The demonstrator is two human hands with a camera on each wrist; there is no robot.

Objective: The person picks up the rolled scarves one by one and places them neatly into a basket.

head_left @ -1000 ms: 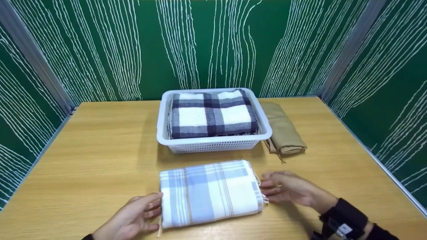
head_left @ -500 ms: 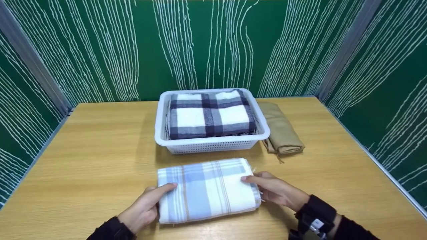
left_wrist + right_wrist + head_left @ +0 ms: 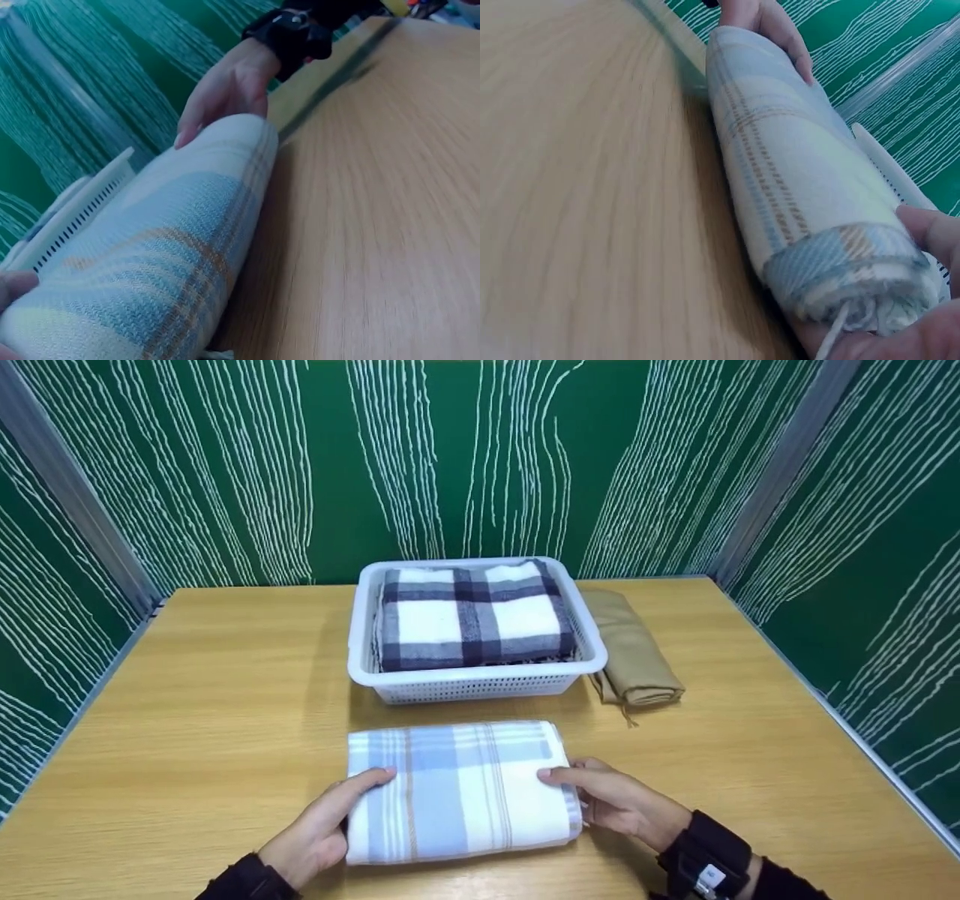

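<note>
Blue-plaid folded cloth (image 3: pixel 459 791), undersides hidden, seemingly gripped

Staged recording booth, not a lived-in room. Green backdrop panels (image 3: pixel 480 465) with white wavy line print close in three sides of a light wood-grain tabletop (image 3: pixel 225 675); grey metal posts (image 3: pixel 71 487) stand at the corners. Props only: white perforated plastic basket (image 3: pixel 480 682) holding a dark plaid cloth (image 3: pixel 472 619), tan folded cloth (image 3: pixel 634 656) beside it, pale blue plaid cloth (image 3: pixel 457 791) in front.
</note>
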